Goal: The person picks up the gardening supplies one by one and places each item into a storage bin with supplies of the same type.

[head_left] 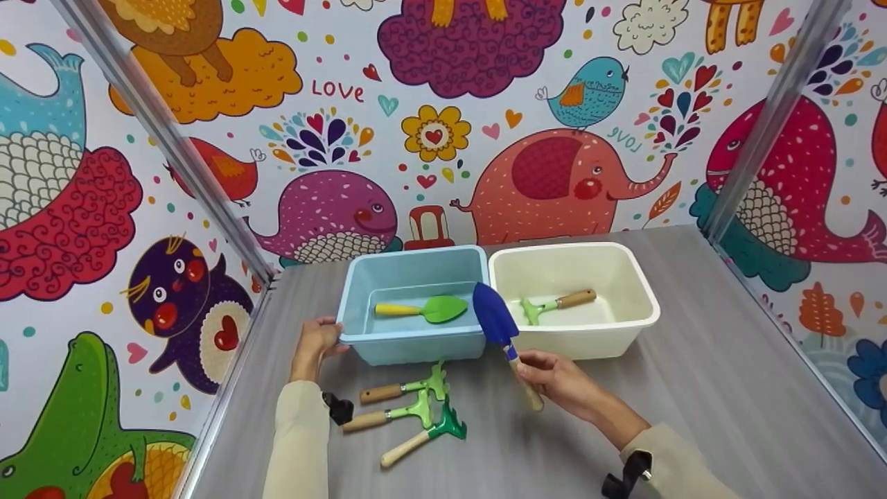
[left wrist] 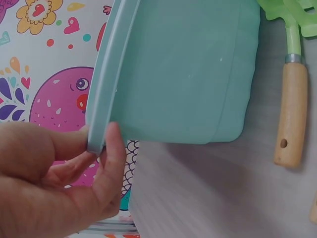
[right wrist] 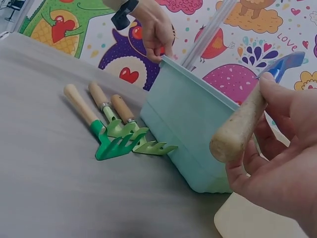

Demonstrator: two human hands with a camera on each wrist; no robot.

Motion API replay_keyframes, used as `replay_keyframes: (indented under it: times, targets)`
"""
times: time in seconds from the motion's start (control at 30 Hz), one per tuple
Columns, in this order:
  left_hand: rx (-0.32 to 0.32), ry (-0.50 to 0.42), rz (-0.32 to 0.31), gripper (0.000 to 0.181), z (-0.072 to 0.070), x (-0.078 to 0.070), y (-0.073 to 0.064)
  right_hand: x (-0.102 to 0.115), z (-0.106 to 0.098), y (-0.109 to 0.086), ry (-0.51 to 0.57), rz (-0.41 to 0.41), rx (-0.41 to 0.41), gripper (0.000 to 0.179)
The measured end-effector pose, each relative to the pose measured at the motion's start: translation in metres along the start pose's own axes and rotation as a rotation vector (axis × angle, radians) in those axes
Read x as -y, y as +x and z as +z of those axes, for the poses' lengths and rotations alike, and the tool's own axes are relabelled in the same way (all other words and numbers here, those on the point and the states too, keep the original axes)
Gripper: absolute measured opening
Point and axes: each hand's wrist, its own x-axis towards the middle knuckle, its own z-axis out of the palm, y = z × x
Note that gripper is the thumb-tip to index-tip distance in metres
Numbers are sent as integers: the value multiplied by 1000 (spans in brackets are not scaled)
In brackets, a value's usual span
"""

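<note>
My right hand (head_left: 558, 378) grips the wooden handle of a blue trowel (head_left: 495, 313), its blade raised over the spot where the two bins meet. With my left hand (left wrist: 74, 178) I pinch the rim corner of the light blue bin (left wrist: 183, 74). Inside that bin lies a green trowel (head_left: 443, 309) with a yellow handle. The cream bin (head_left: 578, 343) beside it holds a light green hand rake (head_left: 558, 302). In front of the blue bin are two light green rakes (head_left: 382, 394) (head_left: 367, 420) and a darker green rake (head_left: 409, 447).
Both bins stand side by side on a grey table (head_left: 693, 388), near the patterned back wall (head_left: 429, 187). Metal posts (head_left: 755, 138) rise at the corners. A black strap (head_left: 627, 475) is around each wrist.
</note>
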Motion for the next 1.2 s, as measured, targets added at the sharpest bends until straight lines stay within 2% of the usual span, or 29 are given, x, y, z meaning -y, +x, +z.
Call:
replay_keyframes:
  times: [0.37, 0.63, 0.9, 1.2]
  targets:
    - [5, 0, -21, 41, 0, -1, 0, 5, 10, 9, -42, 0, -18, 42]
    - [-3, 27, 8, 41, 0, 1, 1, 9, 17, 17, -17, -18, -36, 47]
    - [0, 12, 5, 40, 0, 1, 1, 12, 23, 25, -16, -12, -51, 56]
    - [2, 36, -28, 41, 1, -1, 0, 16, 29, 33, -4, -26, 2, 41]
